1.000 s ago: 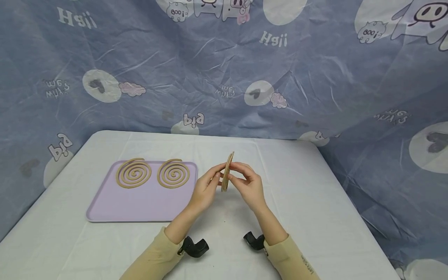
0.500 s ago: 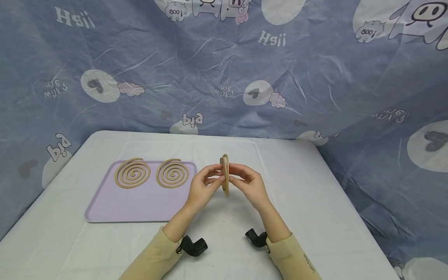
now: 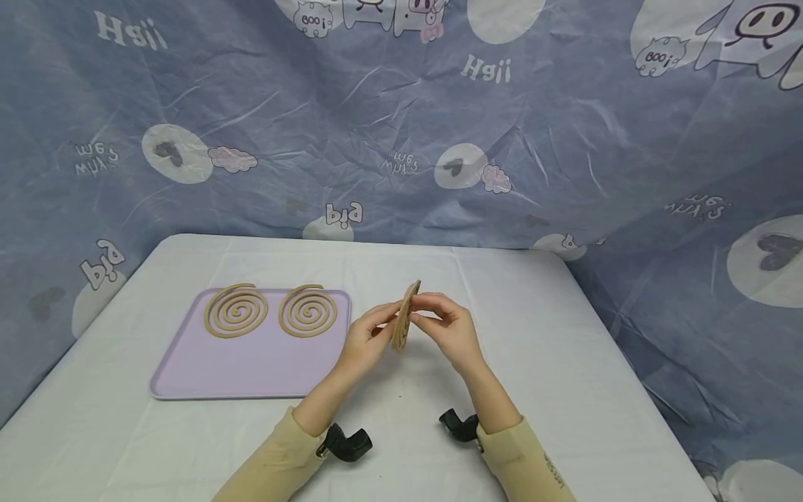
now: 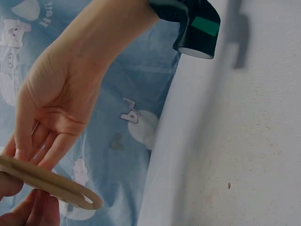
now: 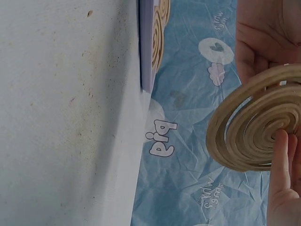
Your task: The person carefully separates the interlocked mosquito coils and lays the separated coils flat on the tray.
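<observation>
Both hands grip the work: the left hand (image 3: 365, 341) and the right hand (image 3: 454, 336) hold a flat, tan-brown spiral coil (image 5: 258, 120) between them, each with bent fingers and thumb on the face nearer to it. The coil stands nearly on edge in this grip, raised off the surface below, its top leaning towards the right hand. The right fingertips touch the face near the middle of the spiral, while the left hand's hold lies partly hidden behind the opposite face. Narrow gaps show between the turns; whether one coil or two nested coils are held, I cannot tell.

Left of the grip lies a pale purple, rounded rectangular tray (image 3: 245, 375), its near right part beside the left hand and wrist. On it are two loose tan spiral coils: the nearer coil (image 3: 308, 314) and, farther left of the grip, the outer coil (image 3: 235, 314), both reaching over the far rim. Beneath the grip spreads a white cloth-covered table (image 3: 552, 390), with small brown specks (image 5: 84, 89) scattered on it. Beyond the grip hangs a wrinkled blue-grey cloth with pig and cloud prints (image 3: 376, 104)
</observation>
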Demonstrator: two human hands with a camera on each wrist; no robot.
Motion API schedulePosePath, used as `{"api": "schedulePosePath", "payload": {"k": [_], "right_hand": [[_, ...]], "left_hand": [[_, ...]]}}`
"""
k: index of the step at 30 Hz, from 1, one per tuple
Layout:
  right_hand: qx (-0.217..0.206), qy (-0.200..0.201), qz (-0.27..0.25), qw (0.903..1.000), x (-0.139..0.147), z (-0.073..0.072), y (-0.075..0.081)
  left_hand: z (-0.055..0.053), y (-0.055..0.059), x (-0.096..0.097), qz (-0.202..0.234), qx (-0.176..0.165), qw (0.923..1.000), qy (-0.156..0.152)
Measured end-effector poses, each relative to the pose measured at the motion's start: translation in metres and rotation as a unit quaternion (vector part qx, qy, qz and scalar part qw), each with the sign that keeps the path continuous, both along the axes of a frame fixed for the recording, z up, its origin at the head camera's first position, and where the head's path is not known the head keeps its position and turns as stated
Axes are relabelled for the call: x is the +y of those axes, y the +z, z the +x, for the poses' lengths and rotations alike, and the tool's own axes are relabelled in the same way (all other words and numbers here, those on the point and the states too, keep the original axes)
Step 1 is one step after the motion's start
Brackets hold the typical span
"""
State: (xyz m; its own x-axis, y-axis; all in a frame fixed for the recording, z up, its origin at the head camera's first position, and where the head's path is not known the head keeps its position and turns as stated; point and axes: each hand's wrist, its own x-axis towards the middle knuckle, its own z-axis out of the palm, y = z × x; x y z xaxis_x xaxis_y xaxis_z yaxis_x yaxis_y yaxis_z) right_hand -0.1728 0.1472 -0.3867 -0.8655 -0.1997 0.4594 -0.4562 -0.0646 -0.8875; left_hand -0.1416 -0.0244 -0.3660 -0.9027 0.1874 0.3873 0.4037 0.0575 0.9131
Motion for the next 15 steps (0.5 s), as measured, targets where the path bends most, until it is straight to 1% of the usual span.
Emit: {"api": "schedulePosePath", "payload": {"k": [4,7,11,15], "right_hand": [[-0.002,-0.011,-0.005,0.9999,-0.0016,-0.0002,-0.0006],[-0.005,-0.018,-0.004,0.9998,-0.0023,0.0001,0.0002],[-0.008,-0.028,0.007,0.9995,-0.0023,0.0007,0.0012],[-0.012,-0.025,0.022,0.9994,-0.0011,0.0008,0.0013]], "left_hand": [[-0.0004,-0.003,0.0009,0.005,0.028,0.9996,0.001],[-0.0011,-0.004,0.001,0.01,0.041,0.9991,0.007],[-0.0018,-0.0039,0.0006,0.02,0.046,0.9987,0.008],[-0.002,-0.0031,0.0009,0.024,0.046,0.9987,0.005]]}}
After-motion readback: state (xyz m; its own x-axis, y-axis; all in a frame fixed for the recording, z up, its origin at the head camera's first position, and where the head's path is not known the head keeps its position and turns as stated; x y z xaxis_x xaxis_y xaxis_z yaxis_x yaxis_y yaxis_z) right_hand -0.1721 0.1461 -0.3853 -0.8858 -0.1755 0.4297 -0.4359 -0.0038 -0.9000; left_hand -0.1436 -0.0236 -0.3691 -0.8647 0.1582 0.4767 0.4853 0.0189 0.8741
